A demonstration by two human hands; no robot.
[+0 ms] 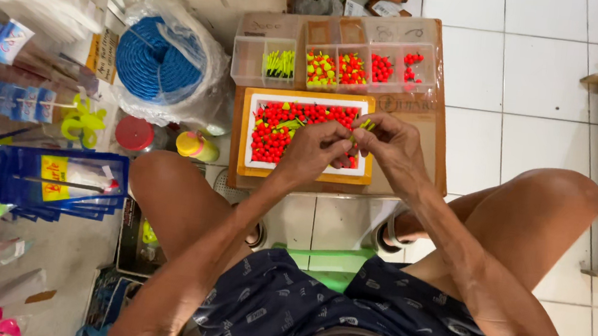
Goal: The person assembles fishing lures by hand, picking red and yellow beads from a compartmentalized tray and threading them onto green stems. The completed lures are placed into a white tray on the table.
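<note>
My left hand [315, 148] and my right hand [387, 141] meet over the white tray [306, 167], which has an orange rim and sits on a brown cardboard box [429, 140] on the tiled floor in front of my knees. The tray is heaped with small round red beads [274, 125], with a few yellow-green pieces mixed in among them. My left fingers are curled in and bunched together at the tips, pressed against the right hand's fingertips; whatever they pinch is too small and too hidden for me to tell. My right fingers are drawn together too, nipping a small yellow-green piece [367, 124] that pokes out just above the thumb. Both hands hang just over the right half of the tray, close to the beads. Behind the tray, touching its far edge, stands a clear plastic divided box [251, 61]; its compartments hold yellow-green sticks [279, 63], mixed red and yellow floats [321, 68] and red beads further right, while the leftmost compartment looks bare. To my left lies a coil of blue rope [152, 59] in a clear bag, with a red lid [134, 133] and a yellow bottle [197, 146] near my left knee
</note>
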